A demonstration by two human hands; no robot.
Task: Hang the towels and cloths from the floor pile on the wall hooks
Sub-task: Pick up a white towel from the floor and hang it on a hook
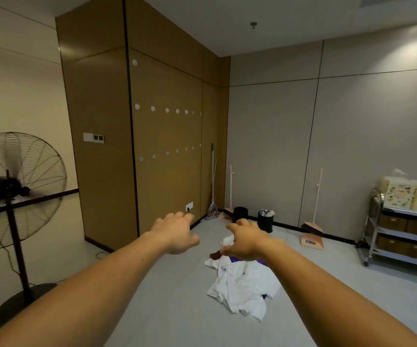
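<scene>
A person stretches both bare arms out over a grey floor, the left hand (175, 232) and right hand (246, 240) palm-down, fingers loosely bent and spread, neither holding anything. The pile (242, 281) lies on the floor just under and past the right hand, which covers its far part. It is mostly white cloths, with purple scraps and a brown piece showing at the edges. The hooks (167, 110), small white discs, run in two rows across the brown wall panel to the left, with one more set higher up. Two black bins stand by the far wall: the right bin (265, 220) holds bottles and something white, while the contents of the left bin (240, 213) cannot be seen. At right a steel cart (402, 233), cut off by the frame edge, carries brown baskets (392, 222) on its shelves and a box (412, 196) printed with cartoon figures on top — its lettering too small to read. A broom (211, 211) stands in the corner, a dustpan (312, 240) sits by the far wall, and a fan (15, 186) stands at left, partly out of frame.
</scene>
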